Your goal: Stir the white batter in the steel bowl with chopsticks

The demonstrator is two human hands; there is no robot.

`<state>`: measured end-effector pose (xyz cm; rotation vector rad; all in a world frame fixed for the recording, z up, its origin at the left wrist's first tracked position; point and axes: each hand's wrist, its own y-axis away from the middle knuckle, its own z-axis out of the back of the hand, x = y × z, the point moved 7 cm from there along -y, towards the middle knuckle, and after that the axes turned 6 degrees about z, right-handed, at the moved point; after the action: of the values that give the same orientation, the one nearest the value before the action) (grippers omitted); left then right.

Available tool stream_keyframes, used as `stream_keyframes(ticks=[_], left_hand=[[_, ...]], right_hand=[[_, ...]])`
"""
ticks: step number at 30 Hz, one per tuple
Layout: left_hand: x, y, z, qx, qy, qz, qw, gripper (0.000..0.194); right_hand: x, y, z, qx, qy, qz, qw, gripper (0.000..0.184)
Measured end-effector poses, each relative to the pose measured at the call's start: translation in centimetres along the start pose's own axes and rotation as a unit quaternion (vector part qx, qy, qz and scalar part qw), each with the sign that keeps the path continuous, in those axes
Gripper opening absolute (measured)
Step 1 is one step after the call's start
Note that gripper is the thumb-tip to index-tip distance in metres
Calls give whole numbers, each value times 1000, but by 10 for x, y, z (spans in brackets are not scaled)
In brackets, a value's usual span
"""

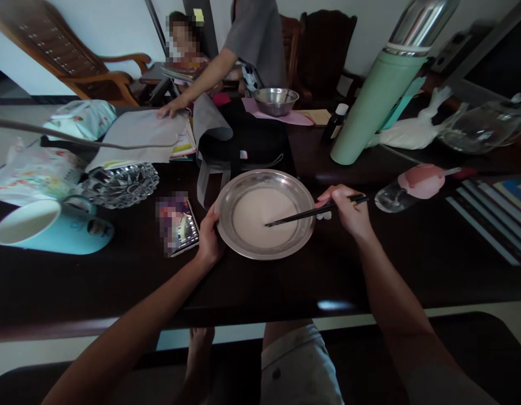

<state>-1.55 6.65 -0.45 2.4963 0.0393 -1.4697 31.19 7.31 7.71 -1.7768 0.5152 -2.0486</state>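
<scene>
1. The right hand [349,212] is closed around a pair of dark chopsticks [315,212], held near their top ends; the tips reach down into the pale batter [263,216] near the middle of the pan. To my eye a loose grip with the wrist doing the circling would stir it best, tips kept low in the liquid
2. The left hand [209,239] is clamped on the left rim of the shallow steel pan [300,194], thumb over the edge. Holding that rim firm seems wise, since the layer is thin and the pan could slide or tip on the smooth top
3. The pan sits near the front edge of the dark table [412,264], about midway along it
4. A phone [178,224] lies just beside the left hand; splashes that way look like the main risk
5. Toward the left edge stand a blue mug [49,228] and a cut-glass dish [121,184]
6. Toward the back right rises a green flask [381,95]; across the far edge another person's hand [171,107] rests on a cloth
</scene>
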Motion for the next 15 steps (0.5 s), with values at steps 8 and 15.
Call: stream_keyframes(ticks=[8,15], left_hand=[[-1,1,0,-6,-8,4,1000,40],[1,-2,1,7,-16,-8,1000,41]], right_hand=[[6,-1,9,-46,32,19,998,51],[9,-1,-10,51,44,56,996,42]])
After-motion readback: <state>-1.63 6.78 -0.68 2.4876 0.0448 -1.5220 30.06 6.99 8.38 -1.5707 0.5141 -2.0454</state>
